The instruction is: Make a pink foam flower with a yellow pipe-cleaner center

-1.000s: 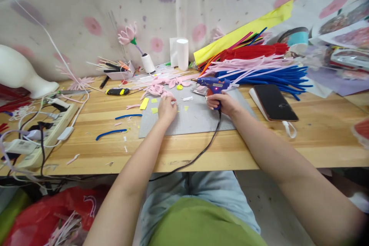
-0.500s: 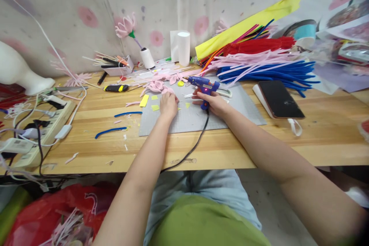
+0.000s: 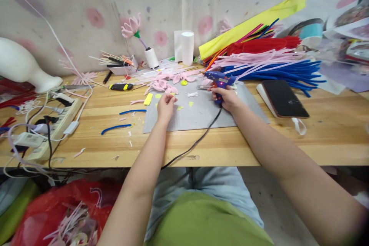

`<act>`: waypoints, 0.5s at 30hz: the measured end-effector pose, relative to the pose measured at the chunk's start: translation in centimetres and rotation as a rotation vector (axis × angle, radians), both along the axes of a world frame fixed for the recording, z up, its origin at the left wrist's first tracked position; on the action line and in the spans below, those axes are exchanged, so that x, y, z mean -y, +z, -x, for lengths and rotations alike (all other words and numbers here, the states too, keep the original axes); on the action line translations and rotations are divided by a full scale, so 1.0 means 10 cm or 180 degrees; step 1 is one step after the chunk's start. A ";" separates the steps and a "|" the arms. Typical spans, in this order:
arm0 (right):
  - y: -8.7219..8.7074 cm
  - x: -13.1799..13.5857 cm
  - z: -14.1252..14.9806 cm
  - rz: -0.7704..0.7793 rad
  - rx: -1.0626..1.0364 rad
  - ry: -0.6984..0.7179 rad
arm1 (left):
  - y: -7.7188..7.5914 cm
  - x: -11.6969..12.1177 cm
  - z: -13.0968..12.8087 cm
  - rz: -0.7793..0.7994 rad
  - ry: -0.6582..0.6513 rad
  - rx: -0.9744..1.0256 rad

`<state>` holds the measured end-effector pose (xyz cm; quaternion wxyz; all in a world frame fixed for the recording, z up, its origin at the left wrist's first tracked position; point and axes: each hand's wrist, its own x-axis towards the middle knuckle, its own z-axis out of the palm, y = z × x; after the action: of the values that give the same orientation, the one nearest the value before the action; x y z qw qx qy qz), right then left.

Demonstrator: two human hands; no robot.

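My right hand (image 3: 226, 98) is wrapped around the grip of a blue hot glue gun (image 3: 221, 79), whose small red light is lit. Its nozzle points up and left, and its black cord (image 3: 198, 144) trails down over the table edge. Thumb and fingers of my left hand (image 3: 166, 107) are pinched together above the grey mat (image 3: 207, 117); whatever is between them is too small to make out. Just beyond that hand lie pink fuzzy flower pieces (image 3: 160, 84). Yellow paper bits (image 3: 190, 104) and a small white bundle (image 3: 192, 94) are on the mat.
Bundles of blue pipe cleaners (image 3: 276, 73) and red ones (image 3: 263, 45) lie back right, near a phone (image 3: 285, 98). A pink flower (image 3: 132, 27) stands in a white holder (image 3: 151, 58). On the left are a cutter knife (image 3: 121, 87) and a power strip (image 3: 62, 127).
My right hand has carried the glue gun to the right, away from my left hand. My left hand has shifted slightly left, fingers still pinched. The whole view has shifted a little.
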<state>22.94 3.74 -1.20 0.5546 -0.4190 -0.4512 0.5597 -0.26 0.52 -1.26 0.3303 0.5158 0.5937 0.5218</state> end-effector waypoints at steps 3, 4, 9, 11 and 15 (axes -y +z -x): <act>0.00 0.08 0.04 -0.0129 0.0627 0.0212 | 0.04 0.03 -0.04 0.0282 0.0106 0.0783; 0.00 0.11 0.06 -0.0135 0.0852 0.0257 | 0.05 0.03 -0.06 0.0362 0.0110 0.0881; 0.02 0.17 0.10 -0.0131 0.1541 0.0146 | 0.04 0.05 -0.07 0.0497 0.0197 0.0889; 0.03 0.18 0.11 -0.0152 0.1709 0.0093 | 0.01 0.04 -0.06 0.0403 0.0322 0.0841; 0.03 0.18 0.13 -0.0124 0.1982 -0.0029 | -0.03 0.01 -0.04 0.0180 0.0520 0.0704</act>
<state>21.67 1.96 -0.90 0.4001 -0.5616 -0.6081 0.3933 0.16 0.39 -1.59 0.3646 0.3955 0.6082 0.5837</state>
